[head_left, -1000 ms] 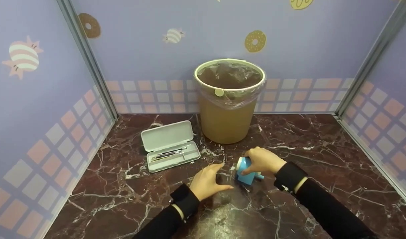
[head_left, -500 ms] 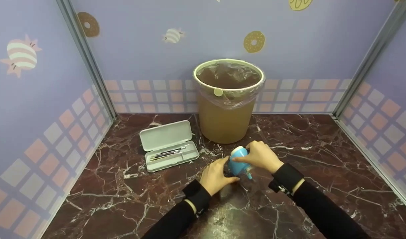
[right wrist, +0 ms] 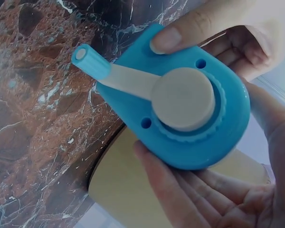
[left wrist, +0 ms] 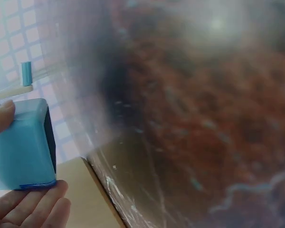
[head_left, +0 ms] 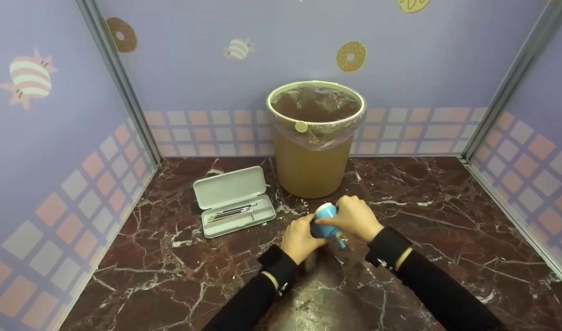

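Observation:
In the head view both hands hold a blue hand-crank pencil sharpener [head_left: 326, 213] just over the dark marbled table, in front of the bin. My left hand [head_left: 300, 239] grips it from the left, fingers on the far side and thumb on the near side. From the right, my right hand [head_left: 358, 217] holds it with the thumb across its side. The right wrist view shows the sharpener's white crank [right wrist: 183, 97] and its blue knob [right wrist: 91, 61] facing that camera. In the left wrist view, fingertips lie under the blue body [left wrist: 21, 147]. The sharpener is tilted.
An open grey pencil case [head_left: 230, 186] with several pencils [head_left: 230, 212] lies to the left. Behind the hands stands a tan bin [head_left: 311, 165] lined with a clear bag [head_left: 327, 138]. Patterned walls [head_left: 207, 69] enclose the table [head_left: 414, 257] at the back and sides.
The right hand has lifted and turned the sharpener, bringing it leftward to the left hand. The left hand, apart from it a second ago, has moved right and now grips it.

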Tool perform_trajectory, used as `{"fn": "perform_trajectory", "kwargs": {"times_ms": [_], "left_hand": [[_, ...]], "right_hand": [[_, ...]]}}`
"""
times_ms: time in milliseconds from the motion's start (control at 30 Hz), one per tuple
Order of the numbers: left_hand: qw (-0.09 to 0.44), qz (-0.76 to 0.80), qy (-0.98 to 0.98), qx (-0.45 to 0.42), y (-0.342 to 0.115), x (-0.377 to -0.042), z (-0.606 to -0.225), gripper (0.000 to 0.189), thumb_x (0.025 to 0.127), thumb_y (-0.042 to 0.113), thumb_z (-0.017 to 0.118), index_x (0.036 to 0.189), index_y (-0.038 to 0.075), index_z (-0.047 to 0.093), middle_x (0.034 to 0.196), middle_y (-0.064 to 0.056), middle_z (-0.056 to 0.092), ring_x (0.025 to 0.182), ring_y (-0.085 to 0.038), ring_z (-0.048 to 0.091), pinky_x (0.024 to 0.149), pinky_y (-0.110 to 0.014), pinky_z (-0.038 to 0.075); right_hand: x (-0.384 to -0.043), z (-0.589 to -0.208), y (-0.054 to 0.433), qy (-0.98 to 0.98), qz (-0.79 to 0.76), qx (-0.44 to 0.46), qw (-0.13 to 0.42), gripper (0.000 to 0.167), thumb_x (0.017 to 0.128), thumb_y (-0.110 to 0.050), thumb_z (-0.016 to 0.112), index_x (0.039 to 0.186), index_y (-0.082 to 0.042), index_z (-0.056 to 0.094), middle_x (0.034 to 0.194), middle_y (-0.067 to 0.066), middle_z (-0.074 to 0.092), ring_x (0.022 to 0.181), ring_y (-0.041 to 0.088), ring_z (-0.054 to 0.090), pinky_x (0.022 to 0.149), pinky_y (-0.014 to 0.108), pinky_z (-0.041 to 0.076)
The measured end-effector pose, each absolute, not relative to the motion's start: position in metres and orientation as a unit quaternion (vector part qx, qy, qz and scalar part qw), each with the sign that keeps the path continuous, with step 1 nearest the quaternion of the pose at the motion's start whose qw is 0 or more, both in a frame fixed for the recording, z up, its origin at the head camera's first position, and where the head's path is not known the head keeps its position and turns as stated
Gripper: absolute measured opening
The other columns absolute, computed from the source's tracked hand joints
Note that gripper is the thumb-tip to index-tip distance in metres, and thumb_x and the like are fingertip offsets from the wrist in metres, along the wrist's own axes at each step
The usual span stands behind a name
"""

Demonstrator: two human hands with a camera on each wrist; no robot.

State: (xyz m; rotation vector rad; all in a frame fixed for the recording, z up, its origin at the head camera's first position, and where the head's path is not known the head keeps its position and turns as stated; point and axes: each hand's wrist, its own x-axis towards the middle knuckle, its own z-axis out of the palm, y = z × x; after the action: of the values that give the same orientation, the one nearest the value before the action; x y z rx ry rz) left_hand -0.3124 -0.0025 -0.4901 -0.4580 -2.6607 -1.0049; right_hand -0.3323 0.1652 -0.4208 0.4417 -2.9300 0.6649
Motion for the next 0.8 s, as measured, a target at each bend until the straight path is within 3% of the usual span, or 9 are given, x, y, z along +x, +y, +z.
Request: {"fn": "perform_trajectory", "kwargs": {"times_ms": [100, 200, 300, 367, 467, 533, 600, 800], "left_hand": [[0.111, -0.361, -0.911, -0.165, -0.006, -0.315, -0.488, 0.07, 0.073, 0.031, 0.092, 0.129, -0.001, 0.066, 0.118, -0.021, 0.075, 0.102, -0.035, 0.075, 0.087, -0.046, 0.06], [0.085, -0.371, -0.907, -0.18, -0.013, -0.318, -0.486, 0.07, 0.074, 0.031, 0.091, 0.131, -0.001, 0.065, 0.118, -0.02, 0.076, 0.102, -0.033, 0.075, 0.088, -0.044, 0.06], [0.063, -0.366, -0.904, -0.212, -0.021, -0.32, -0.483, 0.068, 0.075, 0.03, 0.09, 0.13, -0.001, 0.066, 0.114, -0.018, 0.077, 0.097, -0.03, 0.076, 0.084, -0.04, 0.061], [0.042, -0.362, -0.901, -0.234, -0.027, -0.322, -0.481, 0.065, 0.075, 0.028, 0.09, 0.129, 0.0, 0.067, 0.111, -0.016, 0.078, 0.092, -0.027, 0.075, 0.082, -0.037, 0.06], [0.005, -0.364, -0.895, -0.258, -0.034, -0.326, -0.476, 0.065, 0.075, 0.028, 0.09, 0.129, 0.0, 0.067, 0.112, -0.016, 0.078, 0.093, -0.024, 0.075, 0.084, -0.035, 0.06], [-0.022, -0.371, -0.888, -0.271, -0.039, -0.328, -0.472, 0.066, 0.075, 0.027, 0.09, 0.131, 0.0, 0.066, 0.118, -0.016, 0.077, 0.102, -0.024, 0.074, 0.092, -0.037, 0.059], [-0.051, -0.381, -0.879, -0.284, -0.044, -0.331, -0.469, 0.068, 0.075, 0.026, 0.09, 0.132, 0.0, 0.065, 0.123, -0.016, 0.075, 0.112, -0.026, 0.072, 0.099, -0.04, 0.057], [-0.104, -0.396, -0.858, -0.309, -0.054, -0.335, -0.465, 0.07, 0.075, 0.024, 0.091, 0.135, 0.002, 0.064, 0.131, -0.014, 0.072, 0.124, -0.025, 0.067, 0.109, -0.041, 0.051]], "right_hand": [[-0.332, -0.42, 0.167, -0.96, 0.231, 0.154, 0.042, 0.058, 0.078, -0.055, 0.084, 0.057, -0.017, 0.045, 0.055, -0.007, 0.038, 0.046, 0.009, 0.035, 0.047, 0.023, 0.029], [-0.331, -0.417, 0.169, -0.954, 0.247, 0.17, 0.024, 0.05, 0.078, -0.054, 0.084, 0.065, -0.012, 0.061, 0.056, -0.009, 0.042, 0.045, 0.006, 0.036, 0.048, 0.022, 0.031], [-0.33, -0.413, 0.172, -0.949, 0.25, 0.192, 0.005, 0.054, 0.078, -0.054, 0.084, 0.092, -0.003, 0.076, 0.056, -0.009, 0.042, 0.044, 0.005, 0.033, 0.048, 0.021, 0.031], [-0.331, -0.41, 0.174, -0.947, 0.245, 0.21, -0.008, 0.069, 0.078, -0.055, 0.084, 0.115, 0.002, 0.074, 0.055, -0.007, 0.048, 0.044, 0.006, 0.035, 0.05, 0.021, 0.033], [-0.331, -0.405, 0.178, -0.942, 0.224, 0.251, -0.02, 0.083, 0.078, -0.055, 0.084, 0.132, 0.005, 0.064, 0.075, 0.007, 0.073, 0.055, 0.012, 0.056, 0.057, 0.027, 0.048], [-0.332, -0.403, 0.181, -0.935, 0.211, 0.284, -0.029, 0.086, 0.078, -0.054, 0.084, 0.136, 0.005, 0.062, 0.105, 0.016, 0.079, 0.075, 0.02, 0.072, 0.071, 0.034, 0.058], [-0.332, -0.402, 0.185, -0.926, 0.2, 0.32, -0.034, 0.084, 0.079, -0.052, 0.084, 0.136, 0.005, 0.062, 0.126, 0.02, 0.073, 0.097, 0.026, 0.076, 0.084, 0.038, 0.061], [-0.332, -0.397, 0.192, -0.902, 0.216, 0.369, -0.067, 0.07, 0.08, -0.043, 0.085, 0.132, 0.001, 0.066, 0.119, 0.016, 0.076, 0.091, 0.021, 0.077, 0.08, 0.032, 0.061]]}}
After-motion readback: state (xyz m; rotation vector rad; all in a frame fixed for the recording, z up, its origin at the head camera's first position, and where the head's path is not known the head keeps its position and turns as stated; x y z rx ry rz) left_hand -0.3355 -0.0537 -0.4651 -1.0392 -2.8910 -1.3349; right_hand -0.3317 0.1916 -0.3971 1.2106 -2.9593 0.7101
